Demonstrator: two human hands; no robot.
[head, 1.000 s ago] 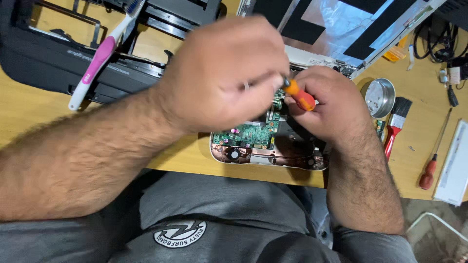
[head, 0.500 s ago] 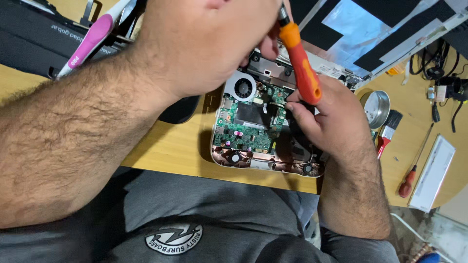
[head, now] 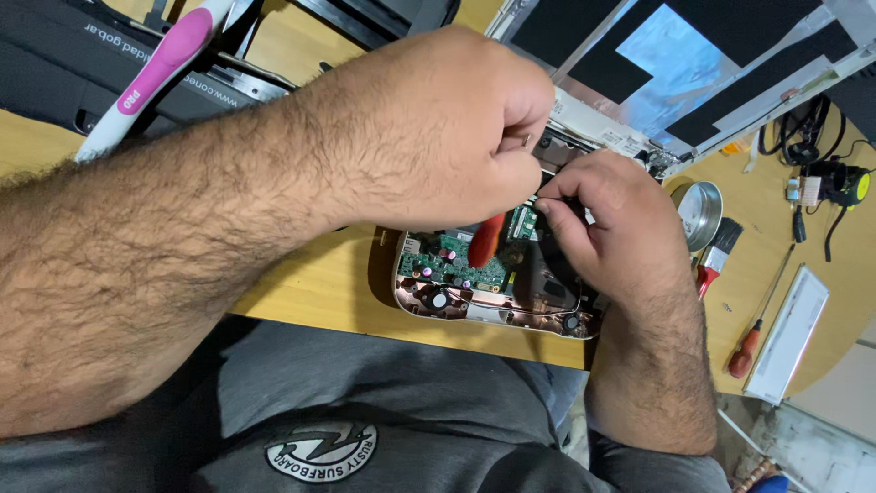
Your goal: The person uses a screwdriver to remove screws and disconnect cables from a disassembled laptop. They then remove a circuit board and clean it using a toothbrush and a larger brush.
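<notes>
Left hand (head: 429, 128) is clenched around the screwdriver (head: 486, 239); right hand (head: 607, 219) pinches something small, hidden. Both work over the opened device (head: 484, 283) at the table's six o'clock edge — light, rigid, fragile; best held by its casing rim.

Pretty cramped over the opened laptop base (head: 497, 301): both hands are bunched right above its circuit board, the left hand (head: 438, 128) covering the upper half and the right hand (head: 611, 228) blocking the right side, with an orange-handled screwdriver (head: 486, 239) poking down between them. Only the near-left corner of the board is open from above. Behind it, the screen panel (head: 675, 64) and a black device (head: 109, 64) with a pink-and-white pen (head: 155, 78) wall off the back. To the right, a metal dish (head: 701, 212), brush (head: 716, 256) and red-handled screwdriver (head: 757, 319) crowd the worktop (head: 310, 283). A bare strip runs left of the base, along the front edge.
</notes>
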